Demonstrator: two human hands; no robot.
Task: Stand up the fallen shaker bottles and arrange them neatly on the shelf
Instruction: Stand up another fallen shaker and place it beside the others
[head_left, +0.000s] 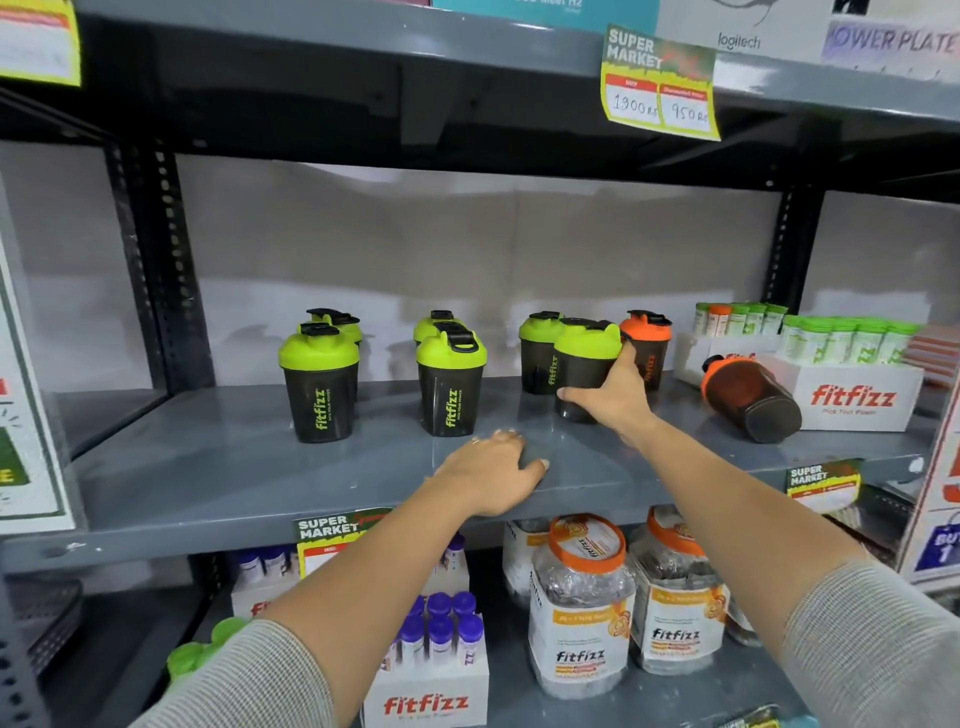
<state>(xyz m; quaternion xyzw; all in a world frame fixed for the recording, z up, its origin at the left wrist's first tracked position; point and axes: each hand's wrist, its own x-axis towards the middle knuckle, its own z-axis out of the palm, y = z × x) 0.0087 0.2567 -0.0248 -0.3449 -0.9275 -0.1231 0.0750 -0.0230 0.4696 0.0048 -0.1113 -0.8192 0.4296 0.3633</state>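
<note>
Several dark shaker bottles with green lids stand in pairs on the grey shelf: one pair at the left, one in the middle. My right hand grips an upright green-lidded shaker, with another green-lidded shaker just behind it. An orange-lidded shaker stands upright behind my right hand. Another orange-lidded shaker lies on its side to the right, against a white box. My left hand rests flat on the shelf's front part, holding nothing.
A white fitfizz box full of green-capped tubes sits at the shelf's right end. Price tags hang from the upper shelf edge. The lower shelf holds large jars and boxes of purple-capped tubes.
</note>
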